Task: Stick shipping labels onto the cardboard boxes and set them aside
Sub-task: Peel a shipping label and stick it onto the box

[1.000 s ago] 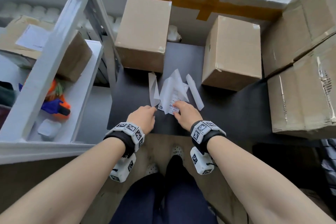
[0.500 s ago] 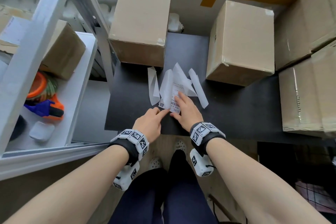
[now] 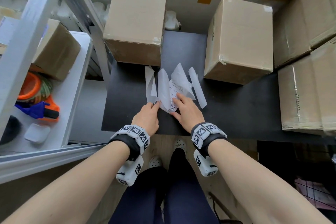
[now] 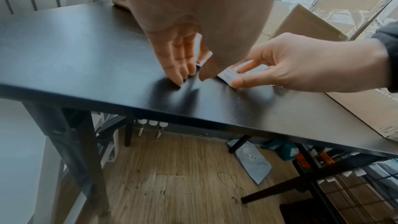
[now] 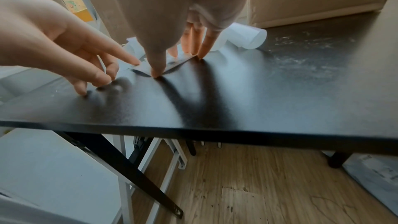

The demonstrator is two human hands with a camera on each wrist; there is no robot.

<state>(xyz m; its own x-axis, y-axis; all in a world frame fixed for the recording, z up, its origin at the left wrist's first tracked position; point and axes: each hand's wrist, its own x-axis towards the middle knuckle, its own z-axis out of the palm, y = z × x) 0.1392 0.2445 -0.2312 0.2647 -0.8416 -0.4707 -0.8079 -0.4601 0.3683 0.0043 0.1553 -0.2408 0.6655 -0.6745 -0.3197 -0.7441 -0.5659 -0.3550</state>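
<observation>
I have both hands down on the black table [image 3: 236,107], working at the pile of labels [image 3: 174,89] that lies just ahead of my fingertips, between the 2 cardboard boxes. My right hand [image 3: 185,111] lies flat on the printed label, fingers straight and spread, thumb at its near edge, pinning it to the table. My left hand [image 3: 147,116] comes in from the left; its forefinger and thumb meet at the label's near left corner [image 3: 156,103], which looks like a pinch on the edge, though in the left wrist view the thumb hides the contact, so I judge it a pinch, not a firm hold.

The relation that matters: the label's long axis runs away from me, toward the gap between the boxes, with its near short end under my hands. Peeling should therefore go from that near left corner up and away, while the right hand holds the backing still. The left hand is the nearer one to the corner; the right is already on top of the sheet.

Curled white backing strips [image 3: 197,87] lie around the label, touching it, and could lift with it.

The left box [image 3: 136,12] and right box [image 3: 241,42] both stand beyond the pile with no label visible on them. From here the right box's top seems the easier reach for the right hand.
</observation>
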